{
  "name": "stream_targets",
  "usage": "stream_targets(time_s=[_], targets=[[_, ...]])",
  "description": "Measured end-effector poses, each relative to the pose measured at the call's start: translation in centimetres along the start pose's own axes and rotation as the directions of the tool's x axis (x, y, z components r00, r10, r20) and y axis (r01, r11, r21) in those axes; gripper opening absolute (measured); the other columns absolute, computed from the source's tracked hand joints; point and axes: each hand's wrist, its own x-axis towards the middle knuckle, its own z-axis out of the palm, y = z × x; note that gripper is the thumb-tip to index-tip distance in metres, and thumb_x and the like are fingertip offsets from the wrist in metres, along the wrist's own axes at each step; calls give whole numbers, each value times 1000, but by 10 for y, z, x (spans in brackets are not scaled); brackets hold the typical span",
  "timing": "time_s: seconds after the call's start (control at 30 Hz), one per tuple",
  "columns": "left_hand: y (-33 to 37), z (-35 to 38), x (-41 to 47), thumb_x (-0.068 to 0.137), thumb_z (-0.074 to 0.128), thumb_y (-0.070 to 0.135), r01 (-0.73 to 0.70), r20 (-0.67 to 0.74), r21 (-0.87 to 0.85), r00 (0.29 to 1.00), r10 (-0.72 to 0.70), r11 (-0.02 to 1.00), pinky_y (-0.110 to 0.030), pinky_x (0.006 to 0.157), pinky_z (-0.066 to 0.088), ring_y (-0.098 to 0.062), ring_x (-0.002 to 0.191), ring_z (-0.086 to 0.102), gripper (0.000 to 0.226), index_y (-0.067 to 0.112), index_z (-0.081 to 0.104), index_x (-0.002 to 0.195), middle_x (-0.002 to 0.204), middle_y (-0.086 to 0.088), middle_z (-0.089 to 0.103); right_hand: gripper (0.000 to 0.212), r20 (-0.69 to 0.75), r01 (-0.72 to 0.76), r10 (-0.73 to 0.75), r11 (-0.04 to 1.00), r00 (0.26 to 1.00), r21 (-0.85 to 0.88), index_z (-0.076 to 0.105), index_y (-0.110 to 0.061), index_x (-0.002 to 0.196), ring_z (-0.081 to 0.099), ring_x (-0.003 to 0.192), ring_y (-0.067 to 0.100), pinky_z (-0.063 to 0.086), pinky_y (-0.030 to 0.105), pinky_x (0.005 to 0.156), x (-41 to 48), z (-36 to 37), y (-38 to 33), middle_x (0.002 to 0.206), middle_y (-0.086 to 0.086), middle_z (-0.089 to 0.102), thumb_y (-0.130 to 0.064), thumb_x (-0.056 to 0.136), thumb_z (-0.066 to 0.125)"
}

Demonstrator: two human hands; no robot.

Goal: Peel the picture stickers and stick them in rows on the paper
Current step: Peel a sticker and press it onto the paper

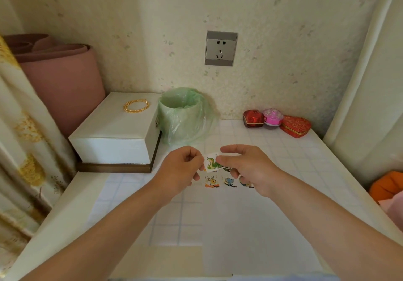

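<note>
while both hands meet over the far part of the paper (218, 219), left hand (185, 169) pinches the left edge of the green snake sticker (212, 164), right hand (246, 167) pinches its right edge between thumb and fingers. sticker held just above the sheet, tilted. row stuck on the paper below it: rabbit sticker (211, 182), mouse sticker (229, 182), third half hidden by the right hand. behind on the desk (65, 204): bin (183, 115) lined with a green bag, white box (117, 132) with a gold bangle (136, 105) on top.
</note>
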Motion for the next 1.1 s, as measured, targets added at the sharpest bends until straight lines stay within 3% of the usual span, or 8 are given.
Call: stream_targets(time_s=[0.27, 0.33, 0.47, 0.6, 0.7, 0.87, 0.97, 1.1], targets=[[-25, 3, 4, 93, 61, 21, -178, 122, 296, 982, 148, 939, -25, 64, 49, -7, 68, 60, 10, 24, 64, 84, 79, 8, 69, 10, -2, -116, 116, 987, 993, -115, 74, -12, 90, 44, 46, 11, 20, 19, 42, -11, -5, 16, 71, 3, 68, -14, 82, 79], [-32, 0, 4, 92, 63, 27, -259, 169, 483, 965, 201, 836, -21, 74, 48, -6, 81, 59, 2, 28, 62, 92, 88, 15, 63, 11, 1, -129, 131, 983, 991, -132, 74, -11, 91, 45, 45, 11, 21, 18, 40, -13, -5, 22, 73, 3, 70, -15, 83, 79], [-45, -7, 4, 89, 66, 42, -426, 317, 677, 905, 285, 600, -21, 97, 39, -4, 117, 42, 38, 31, 56, 124, 120, 19, 51, 10, 27, -83, 93, 959, 995, -270, 77, -13, 85, 46, 49, 12, 27, 16, 37, -13, -2, 33, 79, 3, 75, -23, 83, 78], [-53, -7, 5, 80, 65, 63, -505, 427, 719, 863, 269, 478, -29, 109, 32, -6, 131, 28, 74, 29, 45, 142, 139, 17, 43, 13, 26, 2, 9, 918, 1000, -396, 79, -15, 74, 46, 50, -2, 38, 17, 55, -9, 6, 44, 84, 16, 76, -28, 79, 80], [-57, -6, 5, 78, 62, 68, -521, 449, 733, 854, 263, 438, -31, 111, 28, -7, 135, 25, 82, 26, 41, 146, 144, 16, 37, 12, 24, 42, -35, 891, 999, -451, 80, -16, 73, 52, 48, -8, 38, 15, 49, -7, 10, 47, 78, 5, 77, -27, 79, 80], [-59, -7, 5, 78, 62, 69, -516, 446, 736, 856, 260, 437, -32, 113, 26, -7, 136, 23, 84, 27, 40, 147, 146, 17, 35, 11, 10, 57, -61, 865, 998, -498, 80, -23, 67, 63, 89, 6, 46, 22, 62, -5, 12, 50, 68, -11, 74, -28, 76, 81], [-59, -6, 6, 78, 61, 70, -520, 449, 740, 854, 262, 426, -30, 111, 25, -7, 137, 22, 84, 28, 40, 147, 147, 17, 34, 9, 28, 73, -69, 856, 997, -512, 80, -23, 69, 53, 87, 0, 40, 21, 61, -5, 13, 49, 63, -13, 72, -29, 76, 81], [-60, -6, 6, 78, 61, 70, -528, 452, 739, 849, 272, 419, -30, 111, 25, -7, 137, 22, 83, 28, 40, 147, 146, 17, 34, 9, 13, 72, -77, 831, 997, -552, 79, -24, 71, 56, 61, -2, 41, 20, 58, -6, 15, 48, 64, -11, 73, -31, 75, 82]])
